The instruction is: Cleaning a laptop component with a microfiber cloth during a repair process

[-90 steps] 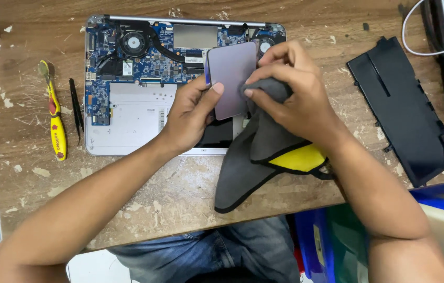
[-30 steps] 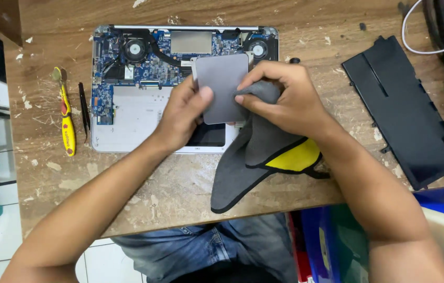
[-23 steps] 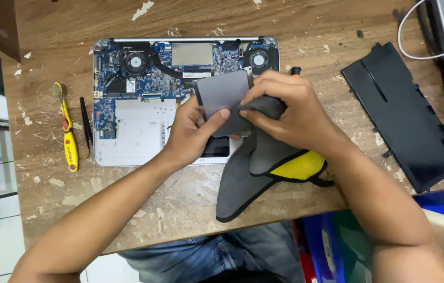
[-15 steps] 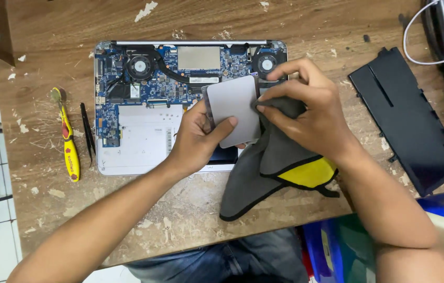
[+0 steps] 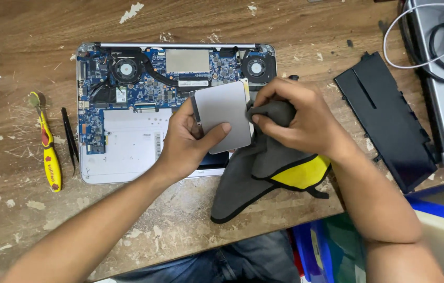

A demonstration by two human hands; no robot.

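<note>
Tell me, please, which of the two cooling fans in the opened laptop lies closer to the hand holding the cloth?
The right-hand fan, just above the right hand; the other fan sits far left.

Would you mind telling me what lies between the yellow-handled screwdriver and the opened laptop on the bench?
In the head view, black tweezers lie on the wooden bench between the yellow-handled screwdriver and the opened laptop.

We see a silver-grey panel (image 5: 223,116), a grey cloth (image 5: 256,167) with a yellow patch, a blue circuit board (image 5: 148,78), a yellow-handled tool (image 5: 49,152) and a brown worktop (image 5: 180,220).
</note>
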